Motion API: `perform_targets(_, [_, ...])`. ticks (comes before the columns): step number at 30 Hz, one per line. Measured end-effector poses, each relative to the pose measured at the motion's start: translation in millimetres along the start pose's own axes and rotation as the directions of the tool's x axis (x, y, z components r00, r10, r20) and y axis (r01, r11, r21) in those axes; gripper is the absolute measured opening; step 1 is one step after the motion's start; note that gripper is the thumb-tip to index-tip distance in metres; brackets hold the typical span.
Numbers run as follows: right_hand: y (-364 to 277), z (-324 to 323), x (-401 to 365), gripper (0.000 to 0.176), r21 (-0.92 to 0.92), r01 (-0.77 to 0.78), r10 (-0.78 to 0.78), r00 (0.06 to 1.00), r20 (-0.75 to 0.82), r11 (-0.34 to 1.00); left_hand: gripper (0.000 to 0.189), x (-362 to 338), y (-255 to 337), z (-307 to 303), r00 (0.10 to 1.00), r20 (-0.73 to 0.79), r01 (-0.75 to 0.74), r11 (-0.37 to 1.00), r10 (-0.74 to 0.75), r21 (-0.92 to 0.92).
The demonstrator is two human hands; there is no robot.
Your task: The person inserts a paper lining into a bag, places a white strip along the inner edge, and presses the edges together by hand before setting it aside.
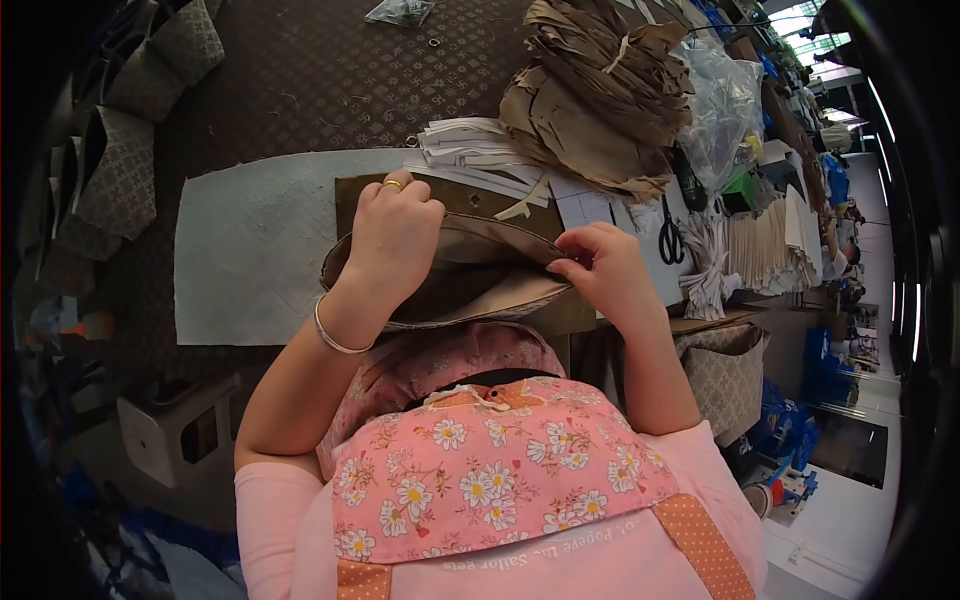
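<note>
A brown fabric bag [470, 255] lies in front of my body with its mouth spread open and its tan lining showing. My left hand [395, 225], with a ring and a bangle, is closed over the bag's far rim at the left; its fingertips are hidden. At the right end of the mouth, my right hand [605, 265] pinches the rim between thumb and fingers. Behind the bag is a flat brown panel [475, 200] with a small hole. A pale strip [522, 205] lies across the panel near its right side.
Beneath is a grey sheet [250, 240] on a dark patterned surface [330, 80]. White strips [470, 140] and a stack of brown fabric pieces [600, 110] lie at the back. Black scissors [670, 235] rest at the right. Patterned bags [115, 175] line the left side.
</note>
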State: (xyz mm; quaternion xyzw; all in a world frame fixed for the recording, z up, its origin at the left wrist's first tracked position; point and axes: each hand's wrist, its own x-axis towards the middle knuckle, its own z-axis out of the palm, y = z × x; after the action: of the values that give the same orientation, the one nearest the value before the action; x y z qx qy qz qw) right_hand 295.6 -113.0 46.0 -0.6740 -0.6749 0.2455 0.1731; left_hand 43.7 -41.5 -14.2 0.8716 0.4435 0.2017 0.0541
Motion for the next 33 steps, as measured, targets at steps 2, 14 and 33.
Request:
perform_targets(2, [0, -1, 1, 0.024, -0.008, 0.001, -0.001, 1.000, 0.005, 1.000, 0.008, 0, 1, 2, 0.999, 0.021, -0.038, 0.999, 0.038, 0.008])
perform_targets(14, [5, -7, 16, 0.020, -0.097, 0.020, -0.017, 0.999, 0.035, 0.995, 0.012, -1, -3, -15, 0.967, 0.247, -0.035, 0.991, 0.067, -0.129])
perform_targets(33, [13, -6, 23, 0.013, -0.115, 0.099, -0.102, 0.994, -0.028, 0.988, 0.009, 5, -15, -20, 0.909, 0.411, 0.071, 0.949, 0.065, -0.308])
